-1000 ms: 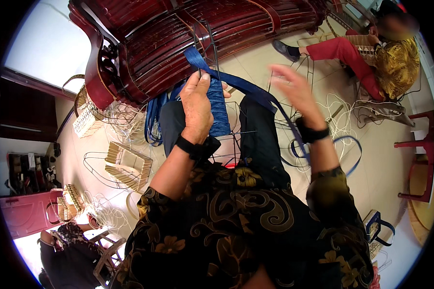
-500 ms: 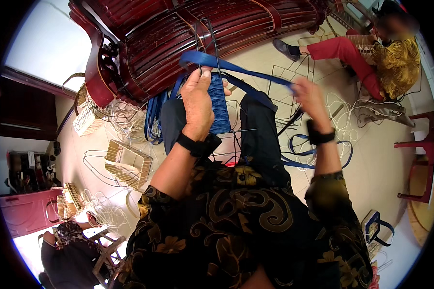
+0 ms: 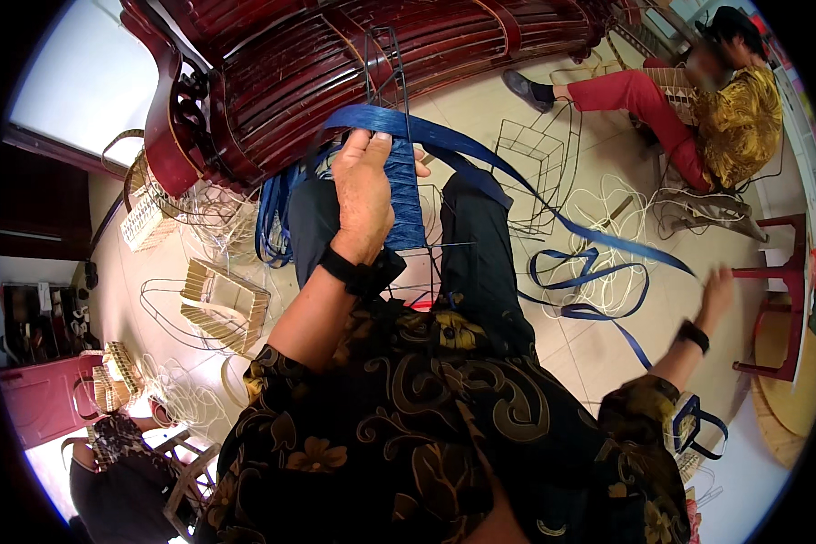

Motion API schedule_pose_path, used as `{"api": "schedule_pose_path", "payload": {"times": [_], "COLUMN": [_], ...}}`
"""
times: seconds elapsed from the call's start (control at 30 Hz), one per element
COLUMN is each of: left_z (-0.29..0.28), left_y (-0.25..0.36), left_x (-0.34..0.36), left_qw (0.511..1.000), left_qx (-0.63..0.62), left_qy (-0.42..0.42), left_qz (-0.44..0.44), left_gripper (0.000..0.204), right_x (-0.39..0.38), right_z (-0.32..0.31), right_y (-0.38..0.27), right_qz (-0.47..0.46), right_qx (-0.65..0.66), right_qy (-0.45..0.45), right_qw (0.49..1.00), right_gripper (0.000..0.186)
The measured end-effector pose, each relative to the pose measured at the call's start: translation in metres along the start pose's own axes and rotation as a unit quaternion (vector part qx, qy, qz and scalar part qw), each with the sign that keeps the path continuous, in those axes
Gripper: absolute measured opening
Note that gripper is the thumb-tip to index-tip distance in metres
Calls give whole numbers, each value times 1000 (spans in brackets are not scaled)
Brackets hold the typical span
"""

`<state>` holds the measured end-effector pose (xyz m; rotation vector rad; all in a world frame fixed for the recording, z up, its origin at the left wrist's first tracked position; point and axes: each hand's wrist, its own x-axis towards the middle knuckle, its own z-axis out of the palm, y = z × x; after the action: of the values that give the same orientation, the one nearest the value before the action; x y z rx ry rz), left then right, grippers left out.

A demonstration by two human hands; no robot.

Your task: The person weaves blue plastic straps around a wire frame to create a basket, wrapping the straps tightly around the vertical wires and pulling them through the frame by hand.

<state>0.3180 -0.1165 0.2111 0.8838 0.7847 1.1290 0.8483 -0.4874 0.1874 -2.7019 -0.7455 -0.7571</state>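
Observation:
My left hand [image 3: 364,195] grips the top of a wire basket frame half woven with blue strip [image 3: 406,201], held upright on my lap. A long blue plastic strip [image 3: 526,186] runs from the frame out to the right and down to my right hand [image 3: 716,292]. That hand is stretched far out to the right, blurred, with its fingers closed on the strip's end. More of the blue strip lies in loops on the floor [image 3: 582,288].
A dark red wooden bench [image 3: 335,63] stands ahead. An empty wire frame [image 3: 537,163] and white cord [image 3: 607,227] lie on the tiled floor. A seated person in red trousers [image 3: 698,100] is at upper right. Tan woven baskets [image 3: 222,304] lie at left, and a red stool [image 3: 780,299] stands at right.
My right hand has swung from near the frame far out to the right and downward, pulling the blue strip taut. My left hand stays on the frame.

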Motion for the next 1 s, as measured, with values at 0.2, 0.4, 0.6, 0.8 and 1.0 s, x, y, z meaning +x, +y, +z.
{"api": "schedule_pose_path", "payload": {"times": [0.2, 0.4, 0.6, 0.8, 1.0], "left_z": [-5, -7, -9, -3, -5], "left_y": [-3, -1, 1, 0, 4], "left_x": [5, 8, 4, 3, -5], "left_qw": [1000, 1000, 1000, 1000, 1000], "left_qx": [-3, -12, 1, 7, -5], "left_qy": [-3, 3, 9, 1, 24], "left_qz": [12, 15, 13, 12, 18], "left_gripper": [20, 20, 21, 21, 20], "right_x": [-55, -98, -64, 24, -28], "right_z": [-27, -63, -20, 54, -39], "right_y": [-383, -513, -433, -48, 117], "right_qz": [-254, -365, -302, -113, 294], "right_qx": [527, 572, 523, 145, -222], "right_qy": [-303, -365, -279, -60, -99], "right_qw": [752, 637, 746, 981, 924], "right_gripper": [34, 25, 16, 26, 40]}}
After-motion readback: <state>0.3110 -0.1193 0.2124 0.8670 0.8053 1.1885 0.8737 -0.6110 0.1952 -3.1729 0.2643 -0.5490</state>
